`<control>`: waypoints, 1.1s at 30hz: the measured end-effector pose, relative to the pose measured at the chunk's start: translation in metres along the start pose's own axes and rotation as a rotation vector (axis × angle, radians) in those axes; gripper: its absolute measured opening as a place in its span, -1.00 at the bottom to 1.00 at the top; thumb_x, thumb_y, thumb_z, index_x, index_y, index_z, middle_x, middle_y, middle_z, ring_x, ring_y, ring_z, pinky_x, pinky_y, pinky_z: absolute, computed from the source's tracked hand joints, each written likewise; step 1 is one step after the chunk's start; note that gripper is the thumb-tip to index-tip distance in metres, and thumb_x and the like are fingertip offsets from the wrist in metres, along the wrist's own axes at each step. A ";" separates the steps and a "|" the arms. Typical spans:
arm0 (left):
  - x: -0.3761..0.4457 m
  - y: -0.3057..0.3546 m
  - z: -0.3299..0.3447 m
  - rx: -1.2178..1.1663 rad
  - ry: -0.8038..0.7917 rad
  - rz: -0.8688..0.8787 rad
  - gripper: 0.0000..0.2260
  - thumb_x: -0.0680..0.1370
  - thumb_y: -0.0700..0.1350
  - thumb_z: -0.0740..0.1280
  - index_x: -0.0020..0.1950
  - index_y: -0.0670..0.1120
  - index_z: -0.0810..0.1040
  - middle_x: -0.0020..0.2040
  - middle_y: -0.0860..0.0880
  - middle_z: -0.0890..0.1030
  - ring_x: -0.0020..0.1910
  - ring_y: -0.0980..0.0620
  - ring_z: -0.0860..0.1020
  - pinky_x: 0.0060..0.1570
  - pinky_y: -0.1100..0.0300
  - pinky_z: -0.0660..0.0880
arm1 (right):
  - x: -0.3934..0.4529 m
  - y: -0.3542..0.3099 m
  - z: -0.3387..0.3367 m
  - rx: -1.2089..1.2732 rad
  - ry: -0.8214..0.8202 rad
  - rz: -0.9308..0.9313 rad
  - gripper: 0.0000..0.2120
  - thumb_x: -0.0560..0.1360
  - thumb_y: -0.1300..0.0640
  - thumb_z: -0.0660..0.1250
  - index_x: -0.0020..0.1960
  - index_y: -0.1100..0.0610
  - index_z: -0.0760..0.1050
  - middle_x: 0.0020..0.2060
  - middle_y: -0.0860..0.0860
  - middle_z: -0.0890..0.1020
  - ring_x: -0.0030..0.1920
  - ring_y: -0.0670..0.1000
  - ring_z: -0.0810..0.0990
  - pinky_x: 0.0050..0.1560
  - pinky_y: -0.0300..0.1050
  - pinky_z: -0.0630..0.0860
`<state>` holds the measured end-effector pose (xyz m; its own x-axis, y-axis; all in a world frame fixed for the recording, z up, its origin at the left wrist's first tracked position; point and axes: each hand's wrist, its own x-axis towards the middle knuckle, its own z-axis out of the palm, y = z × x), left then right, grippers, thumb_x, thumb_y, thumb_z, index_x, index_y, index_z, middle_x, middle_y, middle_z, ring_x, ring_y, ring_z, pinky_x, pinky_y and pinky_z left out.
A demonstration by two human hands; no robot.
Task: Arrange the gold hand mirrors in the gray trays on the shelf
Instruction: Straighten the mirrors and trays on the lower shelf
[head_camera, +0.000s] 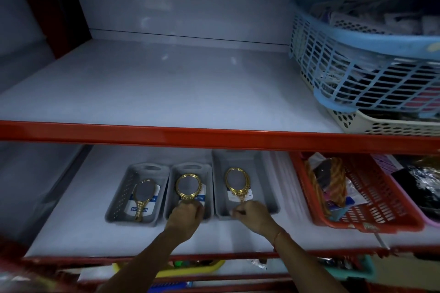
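The left grip [187,215] is closed around the handle of the middle mirror [188,185], fingers curled over it so the handle is hidden; the gold oval head lies flat inside the middle tray [207,173]. The right grip [250,213] is pinched shut on the handle tip of the right mirror [237,183], thumb and fingertips meeting at the near end; that mirror lies in the right tray [266,173], head pointing to the back wall. A thin band circles the right wrist.

A third mirror, the left mirror [144,194], lies untouched in the left tray [119,197], handle toward the person, over a white and blue label. The three gray trays stand side by side on the lower shelf [78,221], the left two touching, the right one set a little farther back.

Right of them sits a red basket [371,219] full of goods. On the upper shelf [166,93], at the far right, a blue basket [357,38] rests on a cream basket [371,123].
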<state>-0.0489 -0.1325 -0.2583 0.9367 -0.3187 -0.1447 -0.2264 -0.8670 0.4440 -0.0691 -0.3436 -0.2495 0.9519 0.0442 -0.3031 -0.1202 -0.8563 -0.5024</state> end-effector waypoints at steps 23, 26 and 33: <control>-0.089 -0.015 0.023 0.268 -0.089 0.183 -0.58 0.57 -0.32 0.20 0.40 -0.03 0.40 0.19 -0.09 0.61 0.14 -0.07 0.60 0.14 0.08 0.56 | -0.093 -0.012 0.040 0.032 0.099 -0.003 -0.75 0.54 0.04 0.30 0.02 0.15 0.69 -0.12 0.08 0.74 -0.19 -0.14 0.56 -0.11 -0.35 0.39; -0.093 -0.014 0.023 0.274 -0.109 0.192 -0.60 0.57 -0.32 0.19 0.39 -0.05 0.42 0.20 -0.10 0.61 0.14 -0.08 0.59 0.15 0.07 0.55 | -0.098 -0.015 0.043 0.010 0.108 0.017 -0.76 0.55 0.06 0.28 0.03 0.14 0.69 -0.20 0.04 0.71 -0.17 -0.07 0.59 -0.11 -0.31 0.42; -0.089 -0.032 -0.001 0.077 0.129 0.174 -0.70 0.66 -0.09 0.08 0.32 -0.09 0.47 0.24 -0.09 0.57 0.17 -0.02 0.54 0.25 0.09 0.47 | -0.097 -0.042 0.045 -0.026 0.186 -0.069 -0.73 0.56 0.07 0.26 0.18 0.13 0.60 0.09 0.06 0.68 0.06 0.02 0.64 0.07 -0.26 0.48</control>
<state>-0.1245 -0.0766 -0.2588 0.9071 -0.4185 0.0450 -0.4026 -0.8315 0.3827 -0.1687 -0.2891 -0.2358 0.9936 0.0096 -0.1126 -0.0478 -0.8674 -0.4953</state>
